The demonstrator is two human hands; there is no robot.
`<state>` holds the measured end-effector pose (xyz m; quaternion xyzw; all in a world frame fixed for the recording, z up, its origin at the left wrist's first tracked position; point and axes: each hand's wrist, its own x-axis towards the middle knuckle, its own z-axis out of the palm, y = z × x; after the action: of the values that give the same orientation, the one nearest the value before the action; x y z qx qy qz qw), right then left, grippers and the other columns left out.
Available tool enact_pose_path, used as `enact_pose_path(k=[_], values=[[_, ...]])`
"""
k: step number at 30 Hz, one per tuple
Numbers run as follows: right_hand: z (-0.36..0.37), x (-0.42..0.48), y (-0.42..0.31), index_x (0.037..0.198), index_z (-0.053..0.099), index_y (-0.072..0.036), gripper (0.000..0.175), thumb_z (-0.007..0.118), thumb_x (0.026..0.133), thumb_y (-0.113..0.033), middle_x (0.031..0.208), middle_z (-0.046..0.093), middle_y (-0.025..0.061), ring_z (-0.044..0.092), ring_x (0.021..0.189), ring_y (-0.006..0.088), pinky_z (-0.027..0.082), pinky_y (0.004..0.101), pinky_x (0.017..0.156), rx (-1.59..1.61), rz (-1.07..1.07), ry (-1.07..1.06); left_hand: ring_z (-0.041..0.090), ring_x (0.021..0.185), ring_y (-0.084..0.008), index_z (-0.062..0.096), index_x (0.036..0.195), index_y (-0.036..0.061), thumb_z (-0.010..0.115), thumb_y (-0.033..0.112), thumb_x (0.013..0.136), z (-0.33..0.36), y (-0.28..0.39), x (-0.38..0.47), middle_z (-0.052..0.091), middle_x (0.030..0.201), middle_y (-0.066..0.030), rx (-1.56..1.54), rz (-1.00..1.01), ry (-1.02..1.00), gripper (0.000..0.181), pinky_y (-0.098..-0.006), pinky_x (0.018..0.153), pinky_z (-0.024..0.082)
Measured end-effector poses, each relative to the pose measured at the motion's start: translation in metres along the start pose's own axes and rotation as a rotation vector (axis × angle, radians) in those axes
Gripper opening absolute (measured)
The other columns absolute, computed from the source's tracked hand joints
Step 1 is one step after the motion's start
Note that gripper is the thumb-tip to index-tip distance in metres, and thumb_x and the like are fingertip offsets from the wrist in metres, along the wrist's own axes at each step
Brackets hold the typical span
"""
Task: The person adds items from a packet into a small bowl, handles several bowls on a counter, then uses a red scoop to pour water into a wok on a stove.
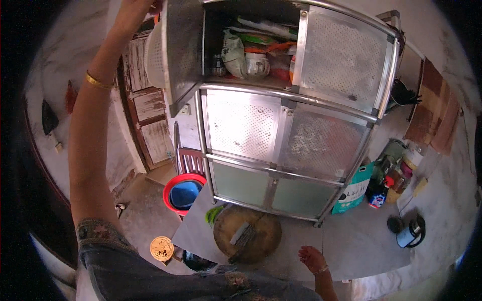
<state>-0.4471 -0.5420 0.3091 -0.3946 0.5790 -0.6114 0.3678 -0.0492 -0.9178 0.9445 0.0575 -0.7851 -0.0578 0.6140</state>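
Note:
My left hand is raised at the top left edge, beside the swung-out door of a metal cabinet. Its fingers are mostly cut off by the picture's edge, so any hold is hidden. A white perforated colander hangs on the door's outer face. Inside the upper compartment stand a pale plastic bag, a clear jar and several other packets. My right hand hovers over or rests on the grey counter, fingers loosely spread and holding nothing. Left of it lies a round wooden chopping board with what looks like a cleaver.
Green peppers lie beside the board. A red basin holds a blue one, below left. On the counter's right are a teal bag, a spray bottle and an electric kettle. A round stool stands on the floor.

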Motion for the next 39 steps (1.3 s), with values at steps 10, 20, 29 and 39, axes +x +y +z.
enact_pose_path(k=[10, 20, 29, 39], values=[[0.004, 0.049, -0.122, 0.098, 0.055, -0.003, 0.027, 0.054, 0.082, -0.024, 0.088, 0.060, 0.0084, 0.058, 0.078, 0.0181, 0.046, 0.0302, 0.067, 0.133, 0.306, -0.028, 0.053, 0.093, -0.0161, 0.054, 0.103, 0.0036, 0.052, 0.010, 0.082, 0.039, 0.072, -0.086, 0.058, 0.100, -0.0063, 0.491, 0.342, 0.414, 0.021, -0.0284, 0.083, 0.041], [0.055, 0.123, -0.334, 0.108, 0.050, -0.002, 0.030, 0.056, 0.082, -0.015, 0.090, 0.059, 0.0073, 0.057, 0.082, 0.0156, 0.048, 0.0286, 0.074, -0.352, -0.224, -0.418, 0.054, 0.081, -0.0334, 0.055, 0.093, 0.0009, 0.054, 0.004, 0.068, 0.216, -0.059, -0.128, 0.056, 0.085, -0.0195, 0.208, -0.082, 0.005, 0.026, -0.0365, 0.071, 0.044], [0.169, 0.192, -0.511, 0.105, 0.052, -0.004, 0.030, 0.055, 0.079, -0.018, 0.075, 0.060, 0.0109, 0.057, 0.063, 0.0172, 0.047, 0.0288, 0.060, -1.308, -0.853, -0.223, 0.053, 0.086, -0.0352, 0.053, 0.094, -0.0052, 0.052, 0.006, 0.067, 0.260, -0.138, -0.099, 0.056, 0.089, -0.0226, 0.240, -0.213, 0.177, 0.029, -0.0392, 0.077, 0.043], [0.261, 0.382, -0.565, 0.100, 0.057, -0.003, 0.025, 0.050, 0.079, -0.014, 0.083, 0.061, 0.0135, 0.061, 0.065, 0.0207, 0.048, 0.0312, 0.063, -1.507, -1.050, -0.027, 0.051, 0.092, -0.0352, 0.038, 0.099, -0.0041, 0.057, 0.007, 0.067, 0.266, -0.160, -0.092, 0.049, 0.100, -0.0219, 0.186, -0.478, 0.215, 0.039, -0.0390, 0.078, 0.044]])
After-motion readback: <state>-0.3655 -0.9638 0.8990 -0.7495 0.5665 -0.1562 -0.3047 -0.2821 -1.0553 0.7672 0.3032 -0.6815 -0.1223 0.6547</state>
